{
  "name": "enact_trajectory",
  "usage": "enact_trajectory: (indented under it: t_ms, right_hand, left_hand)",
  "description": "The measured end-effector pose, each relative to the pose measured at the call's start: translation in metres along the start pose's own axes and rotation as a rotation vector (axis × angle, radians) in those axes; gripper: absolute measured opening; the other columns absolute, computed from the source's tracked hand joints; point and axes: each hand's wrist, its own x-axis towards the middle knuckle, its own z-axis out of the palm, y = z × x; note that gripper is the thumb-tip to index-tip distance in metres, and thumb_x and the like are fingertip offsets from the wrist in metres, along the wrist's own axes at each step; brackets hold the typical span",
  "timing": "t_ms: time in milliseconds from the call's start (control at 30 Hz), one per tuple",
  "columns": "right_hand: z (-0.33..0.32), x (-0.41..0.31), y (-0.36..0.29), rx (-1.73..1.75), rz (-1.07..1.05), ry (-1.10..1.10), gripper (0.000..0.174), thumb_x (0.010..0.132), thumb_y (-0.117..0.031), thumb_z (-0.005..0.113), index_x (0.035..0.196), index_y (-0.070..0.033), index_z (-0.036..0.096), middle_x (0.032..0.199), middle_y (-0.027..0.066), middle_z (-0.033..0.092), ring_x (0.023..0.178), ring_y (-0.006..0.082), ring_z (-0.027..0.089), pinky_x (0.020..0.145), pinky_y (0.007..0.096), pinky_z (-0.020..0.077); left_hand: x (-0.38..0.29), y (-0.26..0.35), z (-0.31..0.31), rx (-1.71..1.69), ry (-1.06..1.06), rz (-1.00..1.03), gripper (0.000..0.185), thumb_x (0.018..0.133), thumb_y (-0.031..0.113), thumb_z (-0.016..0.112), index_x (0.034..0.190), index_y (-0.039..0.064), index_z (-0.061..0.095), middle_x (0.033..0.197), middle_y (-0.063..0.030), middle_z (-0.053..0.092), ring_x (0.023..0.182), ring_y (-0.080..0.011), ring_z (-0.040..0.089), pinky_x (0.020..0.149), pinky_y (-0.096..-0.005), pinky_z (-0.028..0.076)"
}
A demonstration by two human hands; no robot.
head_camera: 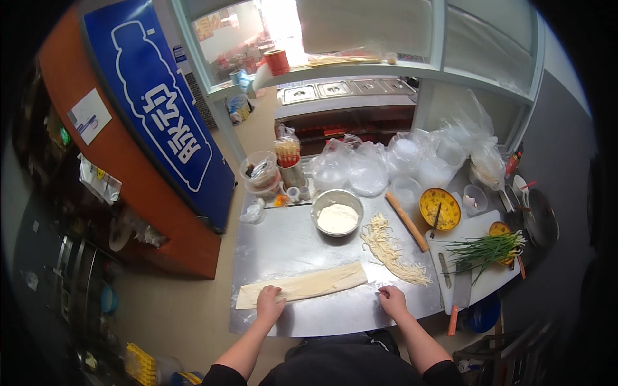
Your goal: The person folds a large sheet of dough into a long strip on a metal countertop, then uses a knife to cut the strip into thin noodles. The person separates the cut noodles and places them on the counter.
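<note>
A long folded strip of pale dough lies across the floured steel table, close to its front edge. My left hand rests on the near edge of the strip towards its left end, thumb apart from the fingers. Just beyond the right end of the dough, my right hand is low over the table, its fingers curled and nothing visible in them. Behind the strip stands a metal bowl of white flour. A loose heap of cut noodles stretches along the table to the right.
A wooden rolling pin lies beside a yellow bowl. On the white cutting board are green onions and a cleaver, its handle past the front edge. Bagged plastic containers line the back. A blue-doored refrigerator stands left.
</note>
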Motion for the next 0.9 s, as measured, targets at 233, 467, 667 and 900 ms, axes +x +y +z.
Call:
enact_trajectory:
  t_ms: [233,467,667,900]
  right_hand:
    - [0.06,0.019,-0.025,-0.291,-0.147,0.243,0.032,0.079,-0.016,0.072,0.104,0.001,0.063,0.097,0.0206,0.06,0.095,0.037,0.057,0.086,0.0436,0.0477]
    - [0.092,0.044,-0.05,-0.299,0.198,0.289,0.053,0.077,-0.037,0.079,0.105,0.003,0.058,0.104,0.0243,0.06,0.098,0.0409,0.059,0.084,0.0459,0.0498]
    - [0.074,0.059,-0.059,-0.236,0.487,0.181,0.06,0.07,-0.041,0.084,0.107,-0.001,0.058,0.108,0.0191,0.061,0.099,0.034,0.062,0.086,0.042,0.0513]
    - [0.077,0.083,-0.062,-0.252,0.519,0.1,0.061,0.066,-0.031,0.087,0.109,-0.001,0.057,0.109,0.0197,0.062,0.101,0.0332,0.063,0.089,0.0415,0.052]
  left_hand:
    - [0.014,-0.066,-0.043,0.206,-0.033,-0.043,0.055,0.071,0.028,0.082,0.117,0.006,0.064,0.118,-0.0129,0.056,0.114,-0.0331,0.051,0.099,-0.045,0.044]
    - [0.031,-0.089,-0.037,0.252,-0.081,0.042,0.063,0.066,0.036,0.085,0.119,0.008,0.063,0.12,-0.0128,0.057,0.118,-0.0332,0.05,0.1,-0.0486,0.041]
    - [0.052,-0.063,-0.062,0.32,-0.329,-0.102,0.056,0.063,0.037,0.087,0.109,0.01,0.069,0.112,-0.0089,0.061,0.112,-0.0294,0.056,0.095,-0.0424,0.045]
    - [0.065,-0.088,-0.064,0.306,-0.287,0.178,0.045,0.066,0.035,0.085,0.099,0.007,0.072,0.096,-0.0113,0.068,0.092,-0.0302,0.064,0.086,-0.0396,0.051]
